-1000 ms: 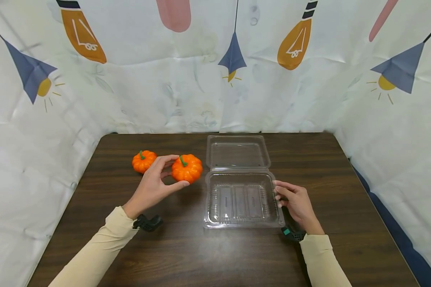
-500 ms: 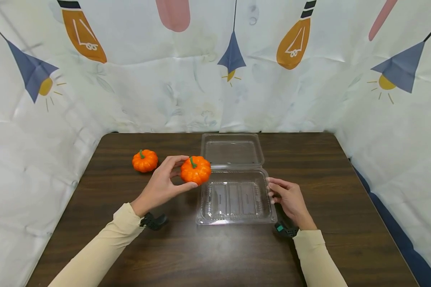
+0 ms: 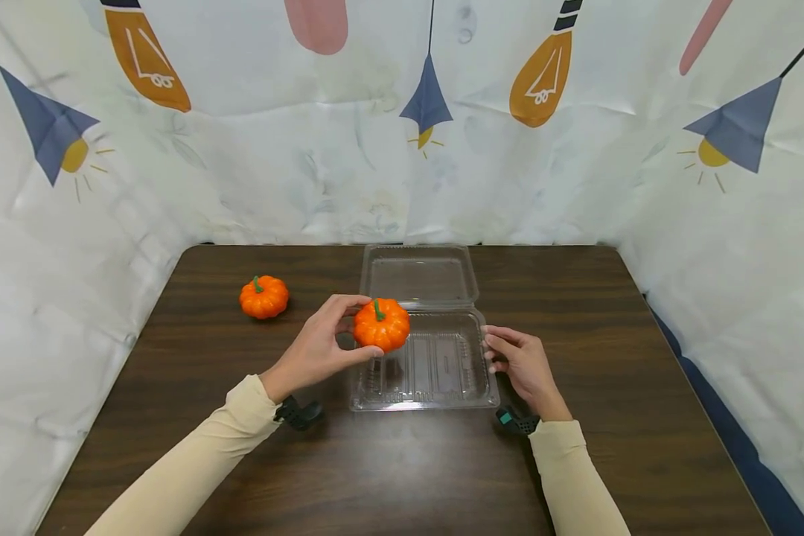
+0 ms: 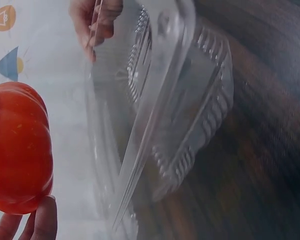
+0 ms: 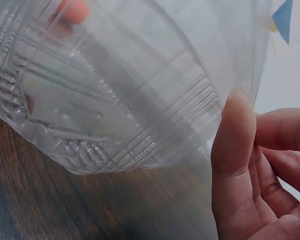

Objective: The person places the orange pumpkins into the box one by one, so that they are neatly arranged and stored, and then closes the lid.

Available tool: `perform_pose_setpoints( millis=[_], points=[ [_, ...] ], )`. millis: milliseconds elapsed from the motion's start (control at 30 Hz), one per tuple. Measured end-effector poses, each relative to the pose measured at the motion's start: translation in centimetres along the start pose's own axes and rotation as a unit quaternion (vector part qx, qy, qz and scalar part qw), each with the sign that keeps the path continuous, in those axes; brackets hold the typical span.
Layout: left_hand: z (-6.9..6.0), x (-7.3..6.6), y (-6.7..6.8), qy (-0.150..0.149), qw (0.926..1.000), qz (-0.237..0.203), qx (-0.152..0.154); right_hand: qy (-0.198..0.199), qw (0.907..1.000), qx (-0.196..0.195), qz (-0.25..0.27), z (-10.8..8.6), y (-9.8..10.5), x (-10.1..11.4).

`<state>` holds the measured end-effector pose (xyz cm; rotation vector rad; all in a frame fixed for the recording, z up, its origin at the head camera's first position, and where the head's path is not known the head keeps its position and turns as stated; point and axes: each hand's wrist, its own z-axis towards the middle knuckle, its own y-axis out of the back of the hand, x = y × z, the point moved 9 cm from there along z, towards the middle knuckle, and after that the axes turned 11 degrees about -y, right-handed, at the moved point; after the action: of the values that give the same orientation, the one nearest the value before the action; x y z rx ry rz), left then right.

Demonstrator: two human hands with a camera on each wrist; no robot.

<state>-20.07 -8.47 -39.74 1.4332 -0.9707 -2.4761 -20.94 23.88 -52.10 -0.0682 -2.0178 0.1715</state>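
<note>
In the head view my left hand [image 3: 318,346] grips a small orange toy pumpkin [image 3: 383,326] with a green stem, thumb below and fingers behind. The pumpkin hangs over the left part of a clear plastic clamshell container [image 3: 442,372], whose lid [image 3: 418,275] lies folded back toward the wall. My right hand [image 3: 521,365] pinches the container's right rim between thumb and fingers, as the right wrist view shows with the thumb [image 5: 234,150] on the plastic. The left wrist view has the held pumpkin [image 4: 20,150] at its left edge, apart from the container wall [image 4: 155,100].
A second orange pumpkin [image 3: 264,297] sits on the dark wooden table [image 3: 402,476] at the back left. A white printed curtain [image 3: 241,171] surrounds the table's back and sides.
My left hand has carried the pumpkin rightward until it is over the container. The container and my right hand have shifted left. The other pumpkin stays in place.
</note>
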Motion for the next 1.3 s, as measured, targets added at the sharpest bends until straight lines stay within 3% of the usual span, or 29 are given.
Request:
perform_pose_setpoints(
  millis=[500,767,1300],
  points=[
    [0.6,-0.9,-4.3,-0.009,0.9979,-0.03,0.056,-0.001,0.9997,0.001,0.023,-0.1,-0.6,-0.2],
    [0.5,-1.5,-6.4,0.002,0.9959,-0.035,0.083,-0.006,0.9996,-0.011,0.026,-0.1,-0.3,-0.3],
    [0.2,-1.6,-8.4,0.015,0.9947,-0.005,0.102,-0.008,0.9998,-0.002,0.017,0.2,-0.8,-0.2]
  ],
)
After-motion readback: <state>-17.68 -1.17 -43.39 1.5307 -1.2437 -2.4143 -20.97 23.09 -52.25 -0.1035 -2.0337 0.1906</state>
